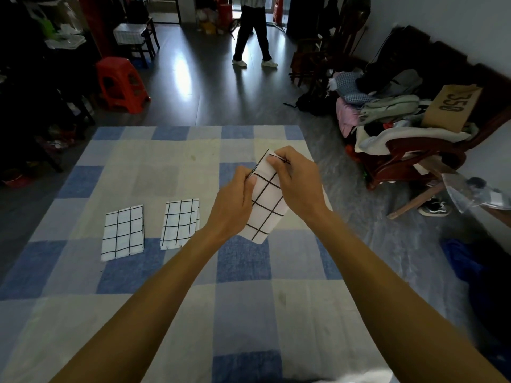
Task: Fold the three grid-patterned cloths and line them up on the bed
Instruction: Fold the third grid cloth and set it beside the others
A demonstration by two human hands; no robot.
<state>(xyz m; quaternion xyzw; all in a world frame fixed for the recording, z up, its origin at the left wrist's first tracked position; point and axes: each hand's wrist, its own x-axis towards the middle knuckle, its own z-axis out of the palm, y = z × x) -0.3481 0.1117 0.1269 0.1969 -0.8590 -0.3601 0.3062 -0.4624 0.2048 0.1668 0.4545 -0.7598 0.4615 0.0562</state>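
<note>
Both hands are raised above a bed, holding one grid-patterned cloth between them. Left hand (235, 201) has its fingers curled around the cloth's left edge, thumb pressed on the fabric. Right hand (297, 179) pinches the cloth's top corner between thumb and curled fingers. This held cloth (265, 205) is white with black grid lines, folded into a narrow strip that hangs tilted, its lower end just above the bedcover.

To the left of the hands, two more grid cloths lie flat on the bed, folded into rectangles and set side by side with a gap between them: the nearer folded cloth (180, 223) just beside the left wrist, the farther folded cloth (123, 232) beyond it.

Under everything is the bedcover (243, 294), checked in blue, grey and cream squares. Past the hands, across the dark floor, a red stool (121, 82) stands, and another person's legs (253, 37) are visible.
</note>
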